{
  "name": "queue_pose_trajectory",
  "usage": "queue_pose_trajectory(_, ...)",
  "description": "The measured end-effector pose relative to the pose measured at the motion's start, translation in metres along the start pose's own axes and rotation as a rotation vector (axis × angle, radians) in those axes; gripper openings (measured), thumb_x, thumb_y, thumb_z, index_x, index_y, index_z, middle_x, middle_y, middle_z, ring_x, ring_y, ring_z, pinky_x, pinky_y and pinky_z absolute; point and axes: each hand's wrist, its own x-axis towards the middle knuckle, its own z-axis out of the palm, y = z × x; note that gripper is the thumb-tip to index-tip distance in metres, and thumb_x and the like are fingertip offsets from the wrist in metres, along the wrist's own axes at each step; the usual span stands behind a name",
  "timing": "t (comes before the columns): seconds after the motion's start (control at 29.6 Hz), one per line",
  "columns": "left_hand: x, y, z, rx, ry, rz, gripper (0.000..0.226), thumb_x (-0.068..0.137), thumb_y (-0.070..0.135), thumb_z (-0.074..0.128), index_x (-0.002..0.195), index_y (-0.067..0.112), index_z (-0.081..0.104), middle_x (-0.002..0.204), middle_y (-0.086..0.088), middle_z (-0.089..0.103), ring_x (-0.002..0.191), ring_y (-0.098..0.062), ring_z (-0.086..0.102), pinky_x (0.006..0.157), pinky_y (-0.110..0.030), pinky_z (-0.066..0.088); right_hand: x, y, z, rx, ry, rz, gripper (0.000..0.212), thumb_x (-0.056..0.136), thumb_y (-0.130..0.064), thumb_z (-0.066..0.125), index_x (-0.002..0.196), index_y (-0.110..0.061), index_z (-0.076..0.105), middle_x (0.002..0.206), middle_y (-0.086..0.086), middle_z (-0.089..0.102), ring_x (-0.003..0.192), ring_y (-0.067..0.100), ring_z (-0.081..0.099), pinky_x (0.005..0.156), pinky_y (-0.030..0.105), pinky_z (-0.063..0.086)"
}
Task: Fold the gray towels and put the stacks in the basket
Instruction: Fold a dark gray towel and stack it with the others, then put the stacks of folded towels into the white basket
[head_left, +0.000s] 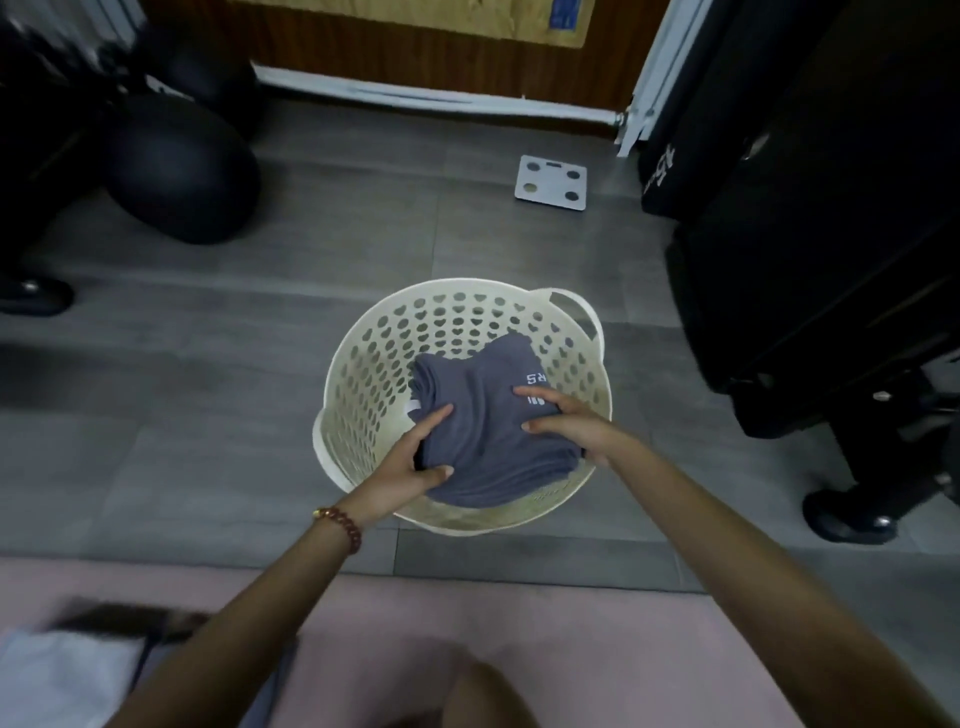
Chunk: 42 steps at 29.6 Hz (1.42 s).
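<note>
from the head view, a cream plastic basket (363, 374) with heart-shaped holes in its wall and a handle loop on its far right rim stands on a gray tiled floor (208, 389). a folded stack of gray towels (488, 441) sits inside the basket's opening, its near edge lying over the near rim; white letters show on the top layer near the right side. whether the stack already rests on the basket's bottom is hard to tell from this angle. the left hand (410, 462) grasps the stack's near left edge, thumb and a finger on top of the cloth, and a beaded bracelet (340, 525) circles that wrist. the right hand (561, 415) clasps the right edge, fingers spread over the top beside the lettering. a white bathroom scale (551, 183) lies on the floor well beyond the basket. a dark round ball (182, 171) sits far left, and a big black case (805, 208) stands at right. a pink mat (519, 623) lies nearest the camera, with a blurred white cloth (52, 675) at lower left.
</note>
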Motion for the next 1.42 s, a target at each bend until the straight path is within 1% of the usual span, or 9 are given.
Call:
queue_pose_trajectory(0.17, 0.026, -0.039, 0.0, 0.017, 0.051, -0.018, 0.073, 0.084, 0.0, 0.063, 0.139, 0.035, 0.03, 0.147, -0.008, 0.03, 0.118, 0.018, 0.041, 0.099, -0.01, 0.036, 0.055, 0.023, -0.005, -0.048, -0.064, 0.033, 0.05, 0.083, -0.003, 0.066, 0.122, -0.033, 0.056, 0.133, -0.001, 0.049, 0.114, 0.011, 0.053, 0.086, 0.018, 0.049)
queue_pose_trajectory(0.3, 0.05, -0.073, -0.004, 0.175, 0.085, -0.012, 0.079, 0.079, 0.033, 0.064, 0.138, 0.059, 0.019, 0.147, -0.007, 0.028, 0.136, -0.015, 0.032, 0.113, -0.035, 0.031, 0.09, 0.036, -0.013, -0.129, -0.088, -0.035, 0.055, 0.082, 0.0, 0.067, 0.127, -0.029, 0.054, 0.132, -0.004, 0.048, 0.11, 0.003, 0.053, 0.084, 0.014, 0.049)
queue_pose_trajectory(0.51, 0.088, -0.107, -0.007, 0.453, -0.06, -0.384, 0.1, 0.085, 0.041, 0.061, 0.149, 0.022, -0.014, 0.155, -0.018, 0.008, 0.141, -0.033, 0.021, 0.114, -0.037, 0.024, 0.145, 0.058, -0.026, -0.251, 0.011, -0.03, 0.076, 0.077, 0.002, 0.071, 0.142, -0.021, 0.039, 0.148, 0.001, 0.037, 0.136, 0.019, 0.035, 0.106, 0.031, 0.038)
queue_pose_trajectory(0.61, 0.098, -0.11, -0.008, 0.539, -0.136, -0.49, 0.081, 0.094, 0.032, 0.051, 0.15, 0.012, -0.004, 0.155, -0.008, 0.017, 0.141, -0.028, 0.023, 0.11, -0.032, 0.02, 0.15, 0.056, -0.029, -0.254, 0.073, -0.024, 0.072, 0.079, 0.002, 0.068, 0.141, -0.022, 0.04, 0.145, 0.003, 0.038, 0.132, 0.016, 0.036, 0.095, 0.024, 0.037)
queue_pose_trajectory(0.71, 0.101, -0.103, -0.015, 0.595, -0.004, -0.489, 0.068, 0.095, 0.026, 0.049, 0.15, 0.011, 0.013, 0.152, -0.016, 0.029, 0.139, -0.032, 0.027, 0.112, -0.036, 0.023, 0.148, 0.051, -0.028, -0.232, 0.071, -0.017, 0.063, 0.081, 0.006, 0.062, 0.136, -0.021, 0.046, 0.127, 0.009, 0.048, 0.115, 0.016, 0.046, 0.086, 0.024, 0.04)
queue_pose_trajectory(0.88, 0.087, -0.071, -0.018, 0.547, 0.139, -0.3, 0.039, 0.094, 0.008, 0.052, 0.132, -0.001, 0.046, 0.128, -0.019, 0.051, 0.119, -0.03, 0.05, 0.097, -0.027, 0.036, 0.121, 0.03, -0.014, -0.208, 0.083, -0.039, 0.045, 0.084, 0.012, 0.052, 0.125, -0.006, 0.055, 0.109, 0.008, 0.056, 0.093, 0.01, 0.053, 0.065, 0.004, 0.043)
queue_pose_trajectory(1.05, 0.037, -0.028, -0.03, 0.324, 0.185, -0.011, 0.031, 0.092, -0.005, 0.047, 0.12, 0.003, 0.058, 0.11, 0.011, 0.059, 0.097, 0.016, 0.054, 0.088, -0.004, 0.038, 0.073, -0.002, 0.025, -0.204, -0.038, -0.164, 0.035, 0.087, 0.007, 0.056, 0.117, -0.011, 0.058, 0.103, -0.001, 0.062, 0.089, -0.001, 0.058, 0.077, 0.012, 0.048)
queue_pose_trajectory(1.22, -0.039, -0.007, -0.068, 0.277, 0.285, 0.114, 0.04, 0.09, -0.016, 0.041, 0.112, 0.013, 0.059, 0.099, 0.03, 0.063, 0.096, 0.01, 0.057, 0.085, -0.008, 0.041, 0.035, -0.033, 0.099, -0.103, -0.227, -0.231, 0.032, 0.089, 0.01, 0.052, 0.112, -0.013, 0.056, 0.098, -0.004, 0.062, 0.085, -0.008, 0.061, 0.08, 0.013, 0.047)
queue_pose_trajectory(1.42, -0.143, -0.026, -0.117, 0.304, 0.355, 0.062, 0.029, 0.09, -0.004, 0.045, 0.111, 0.011, 0.059, 0.099, 0.004, 0.064, 0.091, 0.006, 0.058, 0.084, -0.01, 0.043, -0.026, -0.035, 0.192, -0.108, -0.304, -0.217, 0.034, 0.089, 0.005, 0.055, 0.109, -0.021, 0.061, 0.103, -0.004, 0.065, 0.096, 0.005, 0.061, 0.09, 0.021, 0.047)
